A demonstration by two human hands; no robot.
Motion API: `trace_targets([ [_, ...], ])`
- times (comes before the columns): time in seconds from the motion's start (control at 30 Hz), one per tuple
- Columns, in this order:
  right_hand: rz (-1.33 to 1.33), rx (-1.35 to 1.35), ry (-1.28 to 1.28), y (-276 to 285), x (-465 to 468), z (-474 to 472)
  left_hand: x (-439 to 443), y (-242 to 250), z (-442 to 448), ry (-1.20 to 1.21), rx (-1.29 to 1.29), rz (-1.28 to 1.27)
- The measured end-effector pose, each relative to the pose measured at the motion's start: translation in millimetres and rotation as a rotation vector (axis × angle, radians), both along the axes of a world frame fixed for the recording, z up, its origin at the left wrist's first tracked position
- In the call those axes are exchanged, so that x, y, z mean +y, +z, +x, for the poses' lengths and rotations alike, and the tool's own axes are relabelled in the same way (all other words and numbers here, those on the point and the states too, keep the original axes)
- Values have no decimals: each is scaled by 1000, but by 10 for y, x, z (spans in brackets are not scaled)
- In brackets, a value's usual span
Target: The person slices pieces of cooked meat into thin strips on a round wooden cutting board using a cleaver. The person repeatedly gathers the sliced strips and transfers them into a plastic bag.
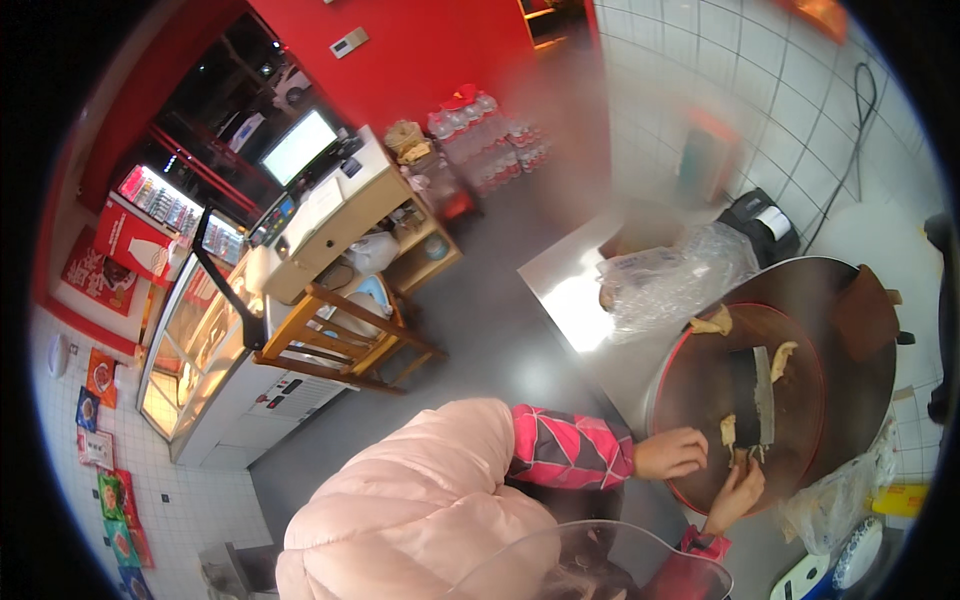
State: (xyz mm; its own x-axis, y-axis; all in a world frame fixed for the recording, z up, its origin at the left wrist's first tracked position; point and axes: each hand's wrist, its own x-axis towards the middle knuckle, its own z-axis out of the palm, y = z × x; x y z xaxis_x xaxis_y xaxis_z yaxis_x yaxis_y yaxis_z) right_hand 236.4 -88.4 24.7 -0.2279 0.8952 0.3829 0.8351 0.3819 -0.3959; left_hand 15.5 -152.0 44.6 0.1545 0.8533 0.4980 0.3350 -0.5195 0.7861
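A cleaver point(757, 397) with a dark, broad blade lies flat on a round brown board point(697, 375) with a red rim. My right hand point(739, 491) holds the cleaver's short handle at the board's near edge. Left of it, my left hand point(671, 454) hovers at the board's rim with curled fingers; whether it holds anything is not visible. Pale, dough-like pieces lie about the blade: one point(727, 431) beside its lower end, one point(782, 360) to its right, and another point(712, 322) at the upper rim.
The board rests over a larger round pan point(862, 397) holding a brown block-like object point(866, 315). Clear plastic wrap point(675, 277) covers part of the metal counter point(555, 277). A crumpled plastic bag point(832, 502) lies below the pan. A wooden chair point(337, 337) stands across the floor by a desk.
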Motion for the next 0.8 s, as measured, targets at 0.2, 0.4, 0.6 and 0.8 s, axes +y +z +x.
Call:
trace_targets([
  [0.2,-56,426,-138,92,-714,119,-705,15,337,-125,-26,-94],
  [0.4,-105,538,-391,-78,-1718,798,-1414,-635,893,-331,248,-237],
  [0.6,-451,593,-689,-1073,-3356,1978,-1693,-1887,1597,-405,427,-634],
  [0.8,-898,777,-1083,-2006,-4939,2108,-1409,-3491,2502,-605,840,-688],
])
